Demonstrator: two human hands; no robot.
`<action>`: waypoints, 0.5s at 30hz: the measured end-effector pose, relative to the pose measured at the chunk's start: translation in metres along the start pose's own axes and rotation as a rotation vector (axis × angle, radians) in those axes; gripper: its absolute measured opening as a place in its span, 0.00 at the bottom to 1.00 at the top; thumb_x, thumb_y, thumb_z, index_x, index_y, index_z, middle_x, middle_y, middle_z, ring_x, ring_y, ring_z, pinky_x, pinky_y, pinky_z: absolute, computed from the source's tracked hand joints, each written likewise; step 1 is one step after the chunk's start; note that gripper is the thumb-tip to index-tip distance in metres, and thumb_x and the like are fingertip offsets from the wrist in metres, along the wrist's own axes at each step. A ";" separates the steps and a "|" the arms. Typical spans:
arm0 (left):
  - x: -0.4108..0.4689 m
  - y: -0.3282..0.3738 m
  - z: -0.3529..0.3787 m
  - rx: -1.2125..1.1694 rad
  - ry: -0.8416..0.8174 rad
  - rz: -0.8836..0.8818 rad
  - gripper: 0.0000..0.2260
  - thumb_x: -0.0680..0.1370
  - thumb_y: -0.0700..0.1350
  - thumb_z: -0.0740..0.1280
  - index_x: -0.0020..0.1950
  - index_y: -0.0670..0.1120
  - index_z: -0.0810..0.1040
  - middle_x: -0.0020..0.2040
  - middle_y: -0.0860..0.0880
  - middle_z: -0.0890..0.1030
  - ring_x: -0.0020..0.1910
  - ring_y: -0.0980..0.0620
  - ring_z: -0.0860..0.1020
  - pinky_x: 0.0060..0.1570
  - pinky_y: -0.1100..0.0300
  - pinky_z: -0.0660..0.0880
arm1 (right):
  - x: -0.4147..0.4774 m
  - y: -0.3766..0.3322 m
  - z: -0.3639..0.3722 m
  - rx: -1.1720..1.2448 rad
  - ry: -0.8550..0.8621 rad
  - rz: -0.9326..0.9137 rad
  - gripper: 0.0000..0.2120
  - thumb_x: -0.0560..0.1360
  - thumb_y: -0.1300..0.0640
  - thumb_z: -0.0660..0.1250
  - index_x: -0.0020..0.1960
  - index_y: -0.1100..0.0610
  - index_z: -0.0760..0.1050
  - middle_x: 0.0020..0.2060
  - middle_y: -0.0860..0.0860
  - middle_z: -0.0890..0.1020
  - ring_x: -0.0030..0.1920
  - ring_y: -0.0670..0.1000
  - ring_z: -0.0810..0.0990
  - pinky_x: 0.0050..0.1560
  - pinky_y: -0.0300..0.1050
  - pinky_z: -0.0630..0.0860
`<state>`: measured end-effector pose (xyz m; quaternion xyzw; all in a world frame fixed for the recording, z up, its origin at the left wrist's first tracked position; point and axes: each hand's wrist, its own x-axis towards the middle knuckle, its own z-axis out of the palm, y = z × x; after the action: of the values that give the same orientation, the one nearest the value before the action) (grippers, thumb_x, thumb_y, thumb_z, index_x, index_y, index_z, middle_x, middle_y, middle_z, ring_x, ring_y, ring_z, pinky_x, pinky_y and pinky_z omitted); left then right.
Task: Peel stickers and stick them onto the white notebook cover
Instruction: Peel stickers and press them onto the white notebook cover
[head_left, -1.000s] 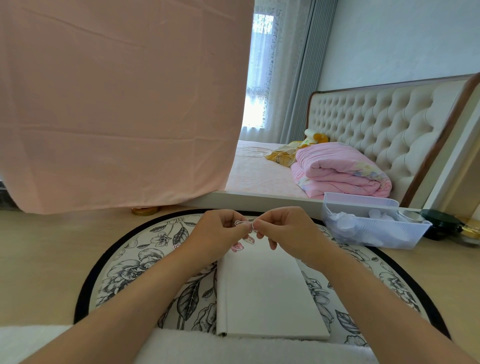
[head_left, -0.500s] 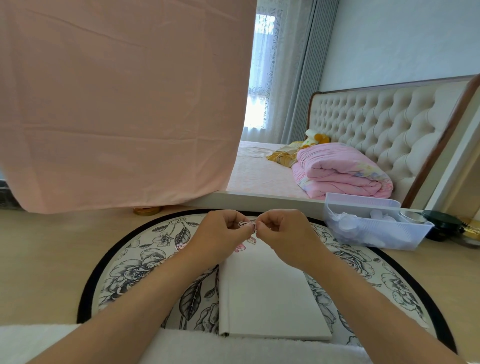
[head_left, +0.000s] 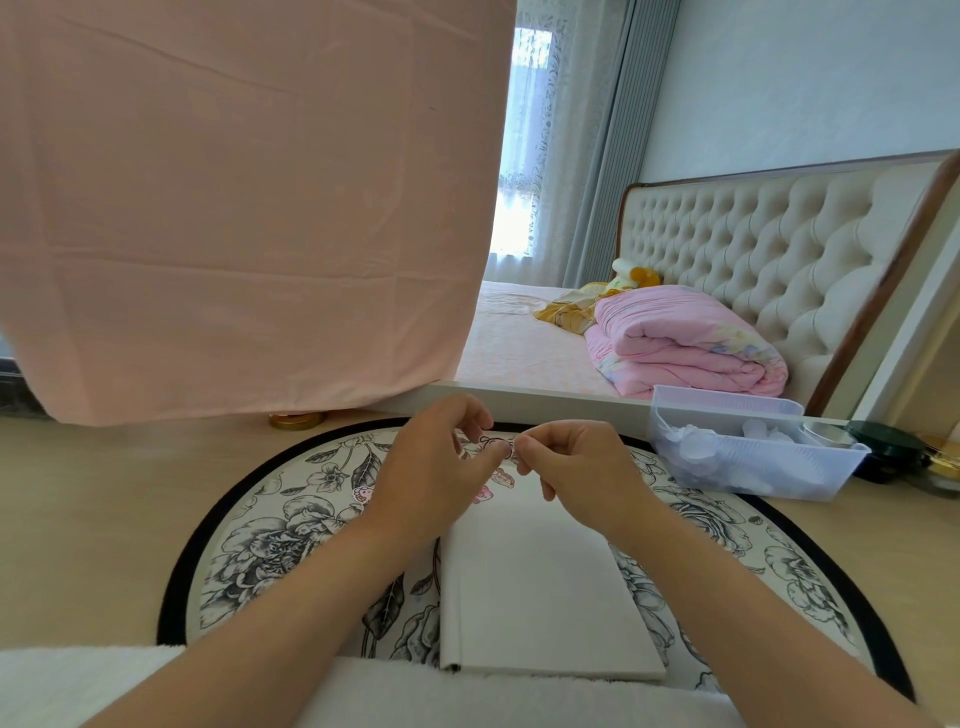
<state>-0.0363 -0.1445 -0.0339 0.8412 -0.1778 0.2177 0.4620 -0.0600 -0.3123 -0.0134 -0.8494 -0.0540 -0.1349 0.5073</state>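
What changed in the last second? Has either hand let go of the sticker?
Hardly anything. The left hand and right hand still pinch the small sticker between them over the far end of the white notebook; the left hand's upper fingers have spread slightly. Nothing was let go. Notebook and plastic basket stayed put.

Round floral mat (head_left: 291, 525), black-rimmed, on pale wood tabletop (head_left: 93, 493). Translucent plastic bin (head_left: 753, 467) at right, dark green round container (head_left: 883, 447) just beside. Pink hanging cloth (head_left: 234, 208) behind. Folded pink quilt (head_left: 685, 348) against tufted headboard (head_left: 753, 249).
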 end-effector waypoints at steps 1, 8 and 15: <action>-0.001 0.001 0.000 0.045 0.023 0.052 0.09 0.73 0.51 0.75 0.45 0.56 0.75 0.41 0.58 0.77 0.40 0.60 0.73 0.37 0.69 0.66 | -0.001 0.000 0.000 -0.015 0.010 -0.003 0.11 0.78 0.58 0.69 0.38 0.54 0.84 0.27 0.45 0.81 0.24 0.44 0.72 0.27 0.33 0.68; -0.003 0.004 0.003 0.203 0.068 0.059 0.06 0.74 0.54 0.73 0.44 0.58 0.76 0.44 0.58 0.73 0.42 0.61 0.72 0.37 0.62 0.69 | 0.002 0.005 0.003 -0.116 0.097 -0.054 0.11 0.76 0.55 0.70 0.35 0.49 0.83 0.31 0.46 0.83 0.26 0.44 0.73 0.31 0.37 0.72; -0.005 0.010 0.004 0.018 -0.037 -0.053 0.04 0.76 0.51 0.72 0.42 0.57 0.79 0.34 0.63 0.79 0.28 0.62 0.79 0.34 0.60 0.74 | 0.002 0.008 0.005 -0.166 0.113 -0.103 0.08 0.75 0.53 0.71 0.38 0.48 0.84 0.32 0.42 0.84 0.27 0.42 0.75 0.31 0.37 0.73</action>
<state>-0.0445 -0.1529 -0.0310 0.8536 -0.1622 0.1912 0.4567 -0.0550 -0.3117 -0.0215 -0.8757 -0.0576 -0.2125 0.4297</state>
